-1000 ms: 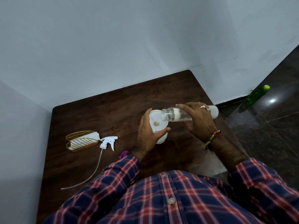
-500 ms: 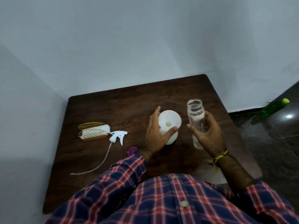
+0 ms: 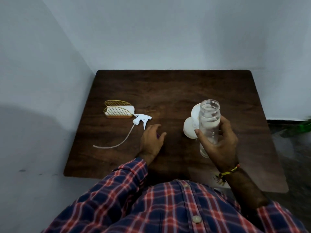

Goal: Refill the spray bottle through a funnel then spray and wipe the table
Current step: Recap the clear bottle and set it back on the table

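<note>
My right hand [image 3: 218, 145] is wrapped around a clear bottle [image 3: 209, 115], held upright with its mouth uncapped and a little liquid inside. Just left of it and behind stands the white spray bottle [image 3: 189, 130] with a white funnel [image 3: 195, 112] in its neck; no hand touches it. The white spray head [image 3: 141, 119] with its long tube lies on the dark wooden table [image 3: 168, 91] to the left. My left hand [image 3: 151, 140] rests low on the table, fingers curved over a small purple thing [image 3: 158, 135] that is mostly hidden.
A gold wire holder [image 3: 117, 111] with a white cloth in it stands at the left, beside the spray head. A green bottle [image 3: 304, 128] lies on the dark floor past the table's right edge. Walls close in behind and to the left.
My right hand tipped the clear bottle back from over the funnel to upright. My left hand let go of the funnel and spray bottle and moved left to the purple thing.
</note>
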Tool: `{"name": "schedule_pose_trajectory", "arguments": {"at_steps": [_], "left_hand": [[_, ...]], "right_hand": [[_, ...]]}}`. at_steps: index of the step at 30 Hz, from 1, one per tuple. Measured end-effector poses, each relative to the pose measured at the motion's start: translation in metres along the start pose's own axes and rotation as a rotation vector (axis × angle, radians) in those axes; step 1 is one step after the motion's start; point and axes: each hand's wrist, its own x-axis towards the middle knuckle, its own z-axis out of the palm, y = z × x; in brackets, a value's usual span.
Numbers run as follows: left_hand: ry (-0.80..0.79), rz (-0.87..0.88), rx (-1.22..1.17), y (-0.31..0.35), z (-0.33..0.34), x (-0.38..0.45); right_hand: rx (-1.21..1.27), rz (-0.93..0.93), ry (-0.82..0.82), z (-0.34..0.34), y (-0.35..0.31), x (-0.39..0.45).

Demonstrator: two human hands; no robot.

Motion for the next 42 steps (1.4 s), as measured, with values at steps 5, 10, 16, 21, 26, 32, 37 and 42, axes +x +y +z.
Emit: {"name": "schedule_pose_trajectory", "arguments": {"at_steps": [5,10,16,21,26,32,37,42], "left_hand": [[-0.325,0.141,0.339,-0.032,0.006,0.009],[-0.321,0.183,0.388,-0.041,0.013,0.016],[0.030,0.039,-0.295,0.003,-0.023,0.024],[0.087,0.093,-1.077,0.076,-0.098,0.037],[0.097,0.218,-1.315,0.130,-0.147,0.034],[0.194,0.254,-1.169,0.143,-0.158,0.030],[0.235,0.239,-1.134,0.141,-0.159,0.028],[0.218,0.291,-1.030,0.139,-0.163,0.026]], "right_hand": [[-0.012,0.009,-0.061,0.022,-0.020,-0.008],[0.026,0.040,-0.084,0.033,-0.034,-0.005],[0.093,0.084,-0.112,0.039,-0.044,0.006],[0.221,0.134,-0.148,0.047,-0.056,0.023],[0.252,0.151,-0.210,0.057,-0.069,0.042],[0.251,0.063,-0.205,0.064,-0.083,0.061],[0.206,0.009,-0.176,0.064,-0.090,0.064],[0.193,-0.008,-0.165,0.065,-0.100,0.065]]}}
